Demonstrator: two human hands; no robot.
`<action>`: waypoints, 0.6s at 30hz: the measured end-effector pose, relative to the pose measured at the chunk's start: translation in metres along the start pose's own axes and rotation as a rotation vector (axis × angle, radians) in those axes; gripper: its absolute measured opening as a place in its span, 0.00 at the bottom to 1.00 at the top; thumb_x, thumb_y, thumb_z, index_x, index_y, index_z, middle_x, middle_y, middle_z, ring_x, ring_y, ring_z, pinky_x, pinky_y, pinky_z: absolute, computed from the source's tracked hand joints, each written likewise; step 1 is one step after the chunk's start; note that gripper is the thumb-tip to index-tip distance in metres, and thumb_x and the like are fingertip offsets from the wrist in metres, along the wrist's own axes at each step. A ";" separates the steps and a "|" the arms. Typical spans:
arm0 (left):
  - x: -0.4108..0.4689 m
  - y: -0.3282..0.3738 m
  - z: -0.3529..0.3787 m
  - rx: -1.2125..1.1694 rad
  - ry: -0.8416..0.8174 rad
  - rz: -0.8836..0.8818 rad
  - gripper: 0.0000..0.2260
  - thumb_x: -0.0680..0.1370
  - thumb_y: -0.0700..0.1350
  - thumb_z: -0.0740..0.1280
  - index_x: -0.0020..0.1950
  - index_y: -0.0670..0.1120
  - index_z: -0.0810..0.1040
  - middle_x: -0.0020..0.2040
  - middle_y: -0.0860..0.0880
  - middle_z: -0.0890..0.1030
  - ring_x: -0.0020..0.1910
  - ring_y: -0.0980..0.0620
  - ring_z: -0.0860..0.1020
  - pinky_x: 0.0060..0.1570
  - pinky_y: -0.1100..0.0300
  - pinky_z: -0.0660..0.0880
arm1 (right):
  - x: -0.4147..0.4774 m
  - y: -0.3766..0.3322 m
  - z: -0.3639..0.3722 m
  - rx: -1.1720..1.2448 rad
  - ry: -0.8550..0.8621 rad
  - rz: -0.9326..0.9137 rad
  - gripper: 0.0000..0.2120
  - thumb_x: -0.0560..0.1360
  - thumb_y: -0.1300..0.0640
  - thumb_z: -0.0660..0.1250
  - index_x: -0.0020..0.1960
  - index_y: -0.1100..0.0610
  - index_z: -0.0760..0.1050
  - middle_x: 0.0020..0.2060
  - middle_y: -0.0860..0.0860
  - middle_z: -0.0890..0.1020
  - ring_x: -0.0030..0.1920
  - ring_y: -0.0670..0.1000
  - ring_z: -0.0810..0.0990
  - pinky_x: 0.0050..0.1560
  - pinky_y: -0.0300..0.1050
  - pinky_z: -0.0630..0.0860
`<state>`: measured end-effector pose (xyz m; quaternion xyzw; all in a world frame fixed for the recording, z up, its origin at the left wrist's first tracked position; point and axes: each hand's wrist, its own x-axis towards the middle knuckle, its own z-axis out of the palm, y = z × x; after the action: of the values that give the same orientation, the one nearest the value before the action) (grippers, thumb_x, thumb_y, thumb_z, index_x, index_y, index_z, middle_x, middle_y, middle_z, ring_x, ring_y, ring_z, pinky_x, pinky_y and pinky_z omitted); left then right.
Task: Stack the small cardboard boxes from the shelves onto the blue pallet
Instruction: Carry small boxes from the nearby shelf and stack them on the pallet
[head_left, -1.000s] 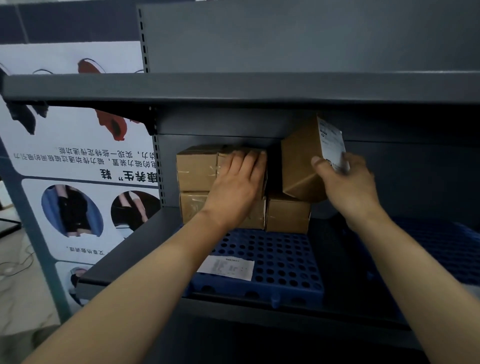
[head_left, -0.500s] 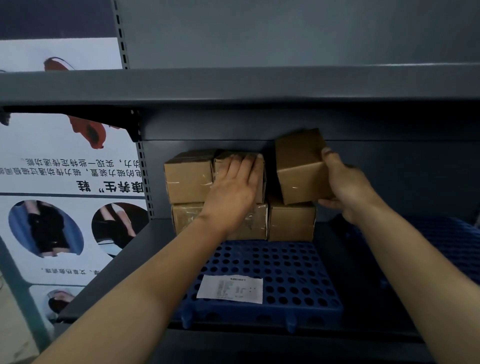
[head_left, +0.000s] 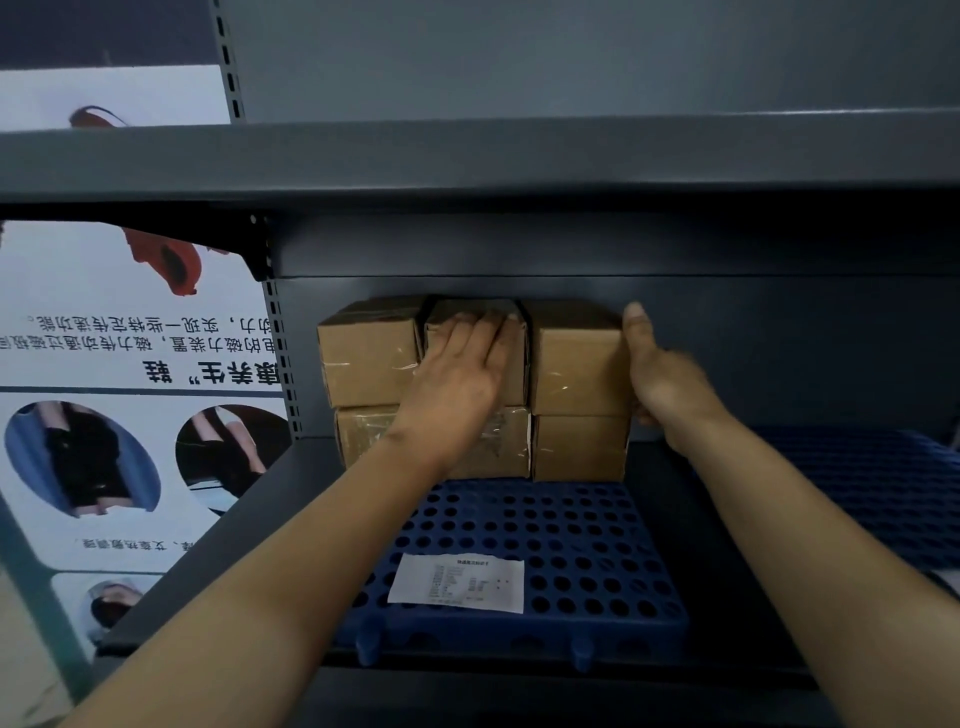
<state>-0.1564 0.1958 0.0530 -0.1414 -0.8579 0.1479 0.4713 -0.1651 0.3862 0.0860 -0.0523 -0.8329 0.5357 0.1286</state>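
Small cardboard boxes stand in two rows of three at the back of the blue pallet (head_left: 571, 545) on the shelf. My left hand (head_left: 457, 379) lies flat with straight fingers on the front of the top middle box (head_left: 467, 310). My right hand (head_left: 670, 384) holds the right side of the top right box (head_left: 576, 358), thumb pointing up along its edge and fingers hidden behind it. That box sits level on the lower right box (head_left: 579, 447). The top left box (head_left: 366, 358) stands beside my left hand.
A white paper label (head_left: 457, 582) lies on the pallet's front part. A second blue pallet (head_left: 872, 483) sits to the right on the same shelf. The dark upper shelf (head_left: 467, 156) hangs close above the boxes. A printed poster (head_left: 130, 364) is at the left.
My right hand has turned the tilted box upright and lowered it onto the lower right box, beside the top middle box. My left hand stayed on the middle box.
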 end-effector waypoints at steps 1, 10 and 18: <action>0.000 -0.001 0.000 -0.012 0.004 0.000 0.42 0.55 0.38 0.81 0.66 0.36 0.70 0.57 0.39 0.78 0.56 0.38 0.76 0.61 0.47 0.71 | 0.000 0.000 0.001 0.000 0.015 -0.021 0.39 0.76 0.31 0.45 0.64 0.62 0.72 0.57 0.58 0.78 0.57 0.57 0.77 0.60 0.52 0.74; 0.001 -0.003 0.000 -0.071 0.016 0.017 0.38 0.56 0.35 0.80 0.65 0.35 0.72 0.57 0.38 0.78 0.57 0.37 0.76 0.62 0.46 0.69 | 0.003 0.001 0.009 0.058 0.047 -0.128 0.31 0.76 0.33 0.53 0.61 0.58 0.73 0.56 0.54 0.77 0.57 0.55 0.76 0.59 0.51 0.75; 0.001 -0.005 0.000 -0.073 -0.027 0.024 0.39 0.57 0.33 0.79 0.66 0.37 0.71 0.60 0.40 0.77 0.61 0.41 0.75 0.67 0.45 0.56 | 0.003 0.010 0.013 -0.034 0.064 -0.195 0.24 0.76 0.41 0.62 0.60 0.60 0.72 0.56 0.55 0.78 0.50 0.51 0.75 0.45 0.41 0.70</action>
<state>-0.1578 0.1918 0.0554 -0.1666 -0.8674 0.1240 0.4522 -0.1725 0.3792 0.0724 0.0097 -0.8384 0.5046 0.2060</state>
